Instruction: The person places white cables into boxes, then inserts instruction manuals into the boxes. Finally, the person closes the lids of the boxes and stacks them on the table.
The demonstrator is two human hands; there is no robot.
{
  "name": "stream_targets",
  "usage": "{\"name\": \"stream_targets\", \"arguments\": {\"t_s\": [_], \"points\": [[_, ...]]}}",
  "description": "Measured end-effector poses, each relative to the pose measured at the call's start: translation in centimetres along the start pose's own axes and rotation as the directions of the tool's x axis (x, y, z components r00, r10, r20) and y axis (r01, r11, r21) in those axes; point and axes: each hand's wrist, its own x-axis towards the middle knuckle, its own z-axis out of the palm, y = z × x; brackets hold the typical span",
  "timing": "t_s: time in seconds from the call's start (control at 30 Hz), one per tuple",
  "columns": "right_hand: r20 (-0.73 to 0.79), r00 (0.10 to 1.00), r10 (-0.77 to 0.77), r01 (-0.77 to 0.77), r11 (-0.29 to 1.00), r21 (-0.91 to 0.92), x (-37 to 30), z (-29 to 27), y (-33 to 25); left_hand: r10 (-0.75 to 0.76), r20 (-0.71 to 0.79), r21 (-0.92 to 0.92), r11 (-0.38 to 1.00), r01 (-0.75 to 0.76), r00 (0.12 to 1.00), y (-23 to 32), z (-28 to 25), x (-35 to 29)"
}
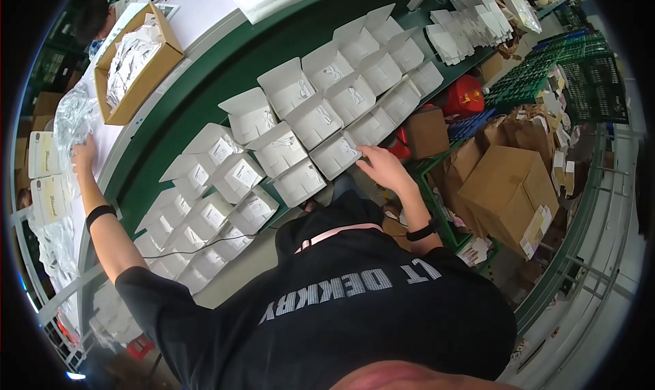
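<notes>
My right hand is at the near edge of an open white box, its thumb and fingers a little apart at the corner; a white cable lies inside, just beside the fingertips, and I cannot tell whether they pinch anything or only rest there. My left hand reaches far out to my left, onto clear plastic heaped along the white desk. Those fingers are slightly bent against the wrap — whether they grip it I cannot make out. The box by my right hand belongs to a larger group of white boxes set in slanting rows along the green desk, their lids raised. Several of those toward the right hold coiled white cables, while many toward the left hold pale printed pieces. A thin dark cord crosses over the lower left boxes. On the white desk, near the plastic, a brown tray is full of loose white paper, and two cream packs lie below my left hand's side. Up at the far right stand folded white cartons, close together. Beyond my right arm are a red container, green crates and a big brown carton — all well apart from my fingers.
</notes>
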Motion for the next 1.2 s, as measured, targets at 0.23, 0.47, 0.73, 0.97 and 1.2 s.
{"name": "stream_targets", "arguments": {"t_s": [0.23, 0.47, 0.73, 0.97, 1.2], "points": [[-0.009, 0.998, -0.059, 0.059, 0.998, 0.017, -1.2, 2.1, 0.3, -0.066, -0.185, -0.145, 0.989, 0.04, 0.98, 1.8, -0.4, -2.3], [-0.006, 0.995, -0.101, 0.101, 0.995, 0.002, -1.4, 2.3, 0.3, 0.013, -0.194, -0.525, 0.844, -0.115, 0.981, -0.3, 0.0, -1.9], [0.012, 0.997, -0.074, 0.074, 0.997, 0.004, -2.4, 2.9, -0.8, -0.082, -0.031, -0.155, 0.985, 0.076, 0.996, 3.8, -4.3, -6.1], [0.013, 0.998, -0.061, 0.059, 0.995, 0.076, -4.0, 5.4, -1.7, 0.087, -0.158, -0.338, 0.931, -0.136, 0.984, 2.7, -2.0, -2.9], [-0.019, 0.988, -0.152, 0.153, 0.977, 0.146, -4.8, 6.4, -1.4, 0.086, 0.018, -0.998, -0.056, 0.023, 0.996, -2.7, -4.6, 3.8]]}}
